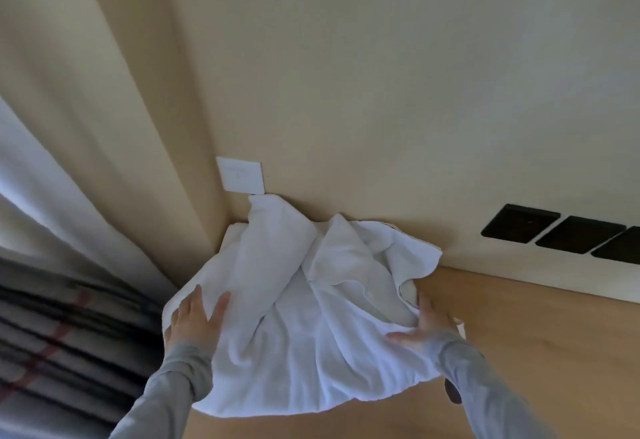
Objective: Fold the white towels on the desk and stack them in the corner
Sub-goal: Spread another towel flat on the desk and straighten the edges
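Where the desk (540,352) meets the wall in its far left corner, a crumpled white towel (311,327) lies in a loose heap, one peak leaning on the wall just under a white plate (240,175). The left hand (194,317) rests flat on the towel's left edge, fingers straight. The right hand (427,324), blurred, lies on its right edge with fingers spread, grasping nothing. Three black panels (554,234) sit in the wall near the desk's far edge. A curtain (86,161) hangs beyond the left edge.
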